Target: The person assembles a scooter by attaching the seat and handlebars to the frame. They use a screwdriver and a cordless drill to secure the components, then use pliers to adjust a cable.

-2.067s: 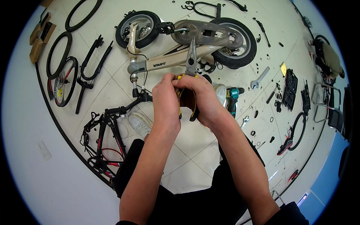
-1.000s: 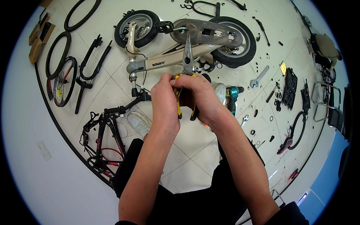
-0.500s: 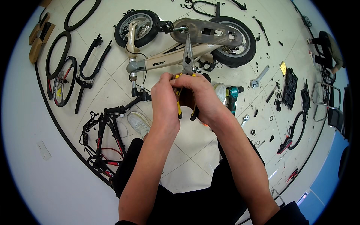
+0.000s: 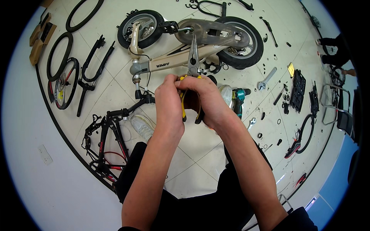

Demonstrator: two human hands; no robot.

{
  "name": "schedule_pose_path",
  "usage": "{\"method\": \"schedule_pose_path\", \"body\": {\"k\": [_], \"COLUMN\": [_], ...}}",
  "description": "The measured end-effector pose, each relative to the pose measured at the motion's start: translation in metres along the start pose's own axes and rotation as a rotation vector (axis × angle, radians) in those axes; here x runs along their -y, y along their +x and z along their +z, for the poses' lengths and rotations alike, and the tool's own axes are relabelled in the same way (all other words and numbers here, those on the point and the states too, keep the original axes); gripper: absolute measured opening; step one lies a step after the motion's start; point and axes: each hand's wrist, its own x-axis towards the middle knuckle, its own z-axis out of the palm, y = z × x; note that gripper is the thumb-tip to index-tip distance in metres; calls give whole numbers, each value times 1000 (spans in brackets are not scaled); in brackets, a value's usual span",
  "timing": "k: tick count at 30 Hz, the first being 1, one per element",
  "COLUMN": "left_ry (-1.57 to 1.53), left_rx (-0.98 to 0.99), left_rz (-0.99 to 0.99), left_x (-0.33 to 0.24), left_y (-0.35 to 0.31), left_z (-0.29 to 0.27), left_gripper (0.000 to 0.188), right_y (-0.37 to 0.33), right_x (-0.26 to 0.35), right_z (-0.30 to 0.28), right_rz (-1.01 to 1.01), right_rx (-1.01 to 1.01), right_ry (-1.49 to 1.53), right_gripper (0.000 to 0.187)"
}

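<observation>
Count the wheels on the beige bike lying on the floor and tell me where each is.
2. Beyond the pliers, the left wheel is at one end of the bike, the right wheel at the other, partly covered by a translucent guard. None seems fully hidden.

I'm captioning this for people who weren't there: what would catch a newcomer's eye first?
Likely the yellow-handled pliers at the centre, held by the left hand and right hand. Just beyond, a beige bike lies on its side; a black-and-red bicycle frame rests at lower left.
</observation>
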Motion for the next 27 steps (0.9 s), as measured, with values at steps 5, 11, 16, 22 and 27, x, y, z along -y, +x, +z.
{"method": "schedule_pose_path", "body": {"k": [5, 11, 16, 22, 27], "left_ry": [36, 46, 57, 60, 35], "left_rx": [30, 38, 31, 5, 41], "left_rz": [-9, 2, 19, 30, 11], "left_x": [0, 0, 3, 2, 2], "left_y": [1, 0, 3, 3, 5], "left_z": [-3, -3, -5, -3, -5], "left_gripper": [21, 22, 22, 22, 23], "right_y": [-2, 0, -1, 3, 2], "right_x": [3, 2, 2, -3, -4], "right_z": [1, -3, 0, -1, -2], "right_rz": [25, 39, 17, -26, -10], "right_rx": [10, 16, 16, -4, -9], "right_ry": [10, -9, -2, 15, 13], "right_gripper": [19, 20, 20, 19, 15]}}
